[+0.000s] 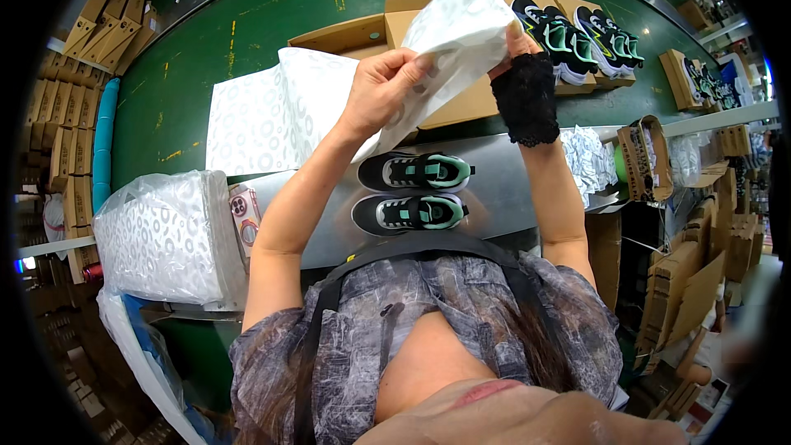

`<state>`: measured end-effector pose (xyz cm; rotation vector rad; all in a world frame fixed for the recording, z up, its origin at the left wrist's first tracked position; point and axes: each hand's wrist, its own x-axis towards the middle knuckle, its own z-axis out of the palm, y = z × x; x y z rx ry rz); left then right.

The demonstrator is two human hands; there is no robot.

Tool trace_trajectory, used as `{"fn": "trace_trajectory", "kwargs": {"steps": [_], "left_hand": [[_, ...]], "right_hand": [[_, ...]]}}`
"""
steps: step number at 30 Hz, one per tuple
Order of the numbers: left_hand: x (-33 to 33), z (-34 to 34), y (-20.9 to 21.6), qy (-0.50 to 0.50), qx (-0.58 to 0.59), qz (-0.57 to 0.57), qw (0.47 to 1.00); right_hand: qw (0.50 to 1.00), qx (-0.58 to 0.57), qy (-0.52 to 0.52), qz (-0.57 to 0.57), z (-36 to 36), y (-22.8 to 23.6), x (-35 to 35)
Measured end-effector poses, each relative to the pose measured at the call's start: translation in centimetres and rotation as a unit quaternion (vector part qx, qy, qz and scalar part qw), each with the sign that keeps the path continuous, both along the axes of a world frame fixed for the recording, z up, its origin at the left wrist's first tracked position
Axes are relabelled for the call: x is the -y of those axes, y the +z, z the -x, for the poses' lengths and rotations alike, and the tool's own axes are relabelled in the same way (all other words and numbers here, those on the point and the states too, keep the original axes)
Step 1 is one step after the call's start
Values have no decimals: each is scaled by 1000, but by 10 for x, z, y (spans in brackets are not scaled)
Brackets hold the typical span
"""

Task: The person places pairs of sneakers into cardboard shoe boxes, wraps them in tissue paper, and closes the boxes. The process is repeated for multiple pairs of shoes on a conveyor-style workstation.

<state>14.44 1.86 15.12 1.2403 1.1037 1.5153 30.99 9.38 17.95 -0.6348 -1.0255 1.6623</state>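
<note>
Both my hands hold up a sheet of white tissue paper (461, 21) printed with grey rings. My left hand (377, 92) pinches it between thumb and fingers near the middle. At the sheet's right edge my right hand (525, 86), in a black lace fingerless glove, grips it with the fingertips. More patterned paper (247, 119) spreads to the left. Behind the paper lies an open cardboard box (342, 37), partly covered. Nearer me, two black shoes with mint-green linings, the far shoe (412, 171) and the near shoe (404, 214), rest side by side on the metal surface (325, 231).
A plastic-wrapped stack of patterned paper (169, 239) sits at the left beside a phone in a pink case (245, 213). Beyond runs a green conveyor belt (272, 4), with boxed shoes (560, 37) at the far right. Crumpled paper (583, 163) and flattened cardboard (671, 280) are on the right.
</note>
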Motion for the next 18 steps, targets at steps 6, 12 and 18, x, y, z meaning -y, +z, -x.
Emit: {"fn": "trace_trajectory", "kwargs": {"steps": [6, 12, 18], "left_hand": [[-6, 16, 12, 134, 18, -80, 988], [25, 22, 64, -15, -194, -61, 979], [80, 89, 42, -102, -567, 163, 801]], "right_hand": [[954, 263, 63, -128, -1, -28, -12], [886, 431, -95, -140, 14, -112, -88], [789, 477, -324, -213, -28, -106, -159]]}}
